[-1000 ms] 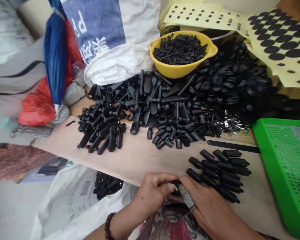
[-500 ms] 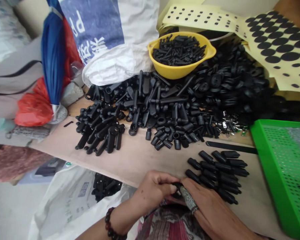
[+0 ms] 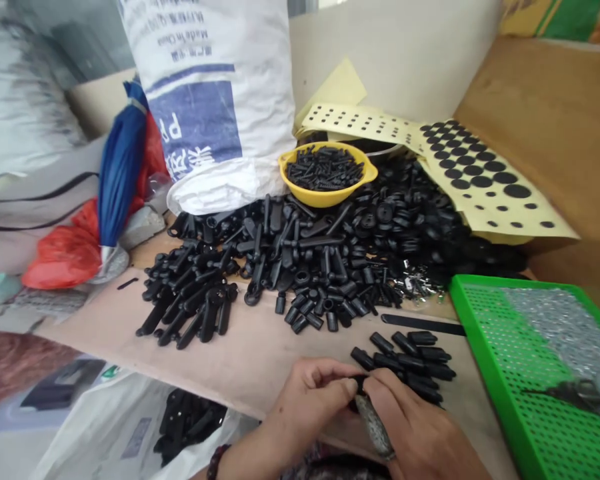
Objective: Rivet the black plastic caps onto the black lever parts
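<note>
At the table's front edge, my left hand (image 3: 313, 400) pinches a small black part (image 3: 357, 385) between thumb and fingers. My right hand (image 3: 410, 420) meets it there, its fingers closed round a tool with a grey, textured wrapped handle (image 3: 374, 427). The tool's tip is hidden at the black part. Just beyond my right hand lie rows of black cylindrical pieces (image 3: 410, 363) with narrow ends. Short black caps (image 3: 310, 310) are scattered farther back. To the left sits a pile of black lever-like parts (image 3: 190, 293).
A yellow bowl (image 3: 325, 197) of small black parts stands behind the heap. A green perforated tray (image 3: 510, 400) with small metal bits is at right. A white sack (image 3: 265, 87), blue umbrella (image 3: 123, 160) and dotted yellow sheets (image 3: 510, 207) stand behind. An open white bag (image 3: 95, 427) hangs below the edge.
The view has tilted up and shifted right, showing more of the wall, sack and green tray. Both hands remain together on the black part, with the wrapped handle now pointing more steeply down.
</note>
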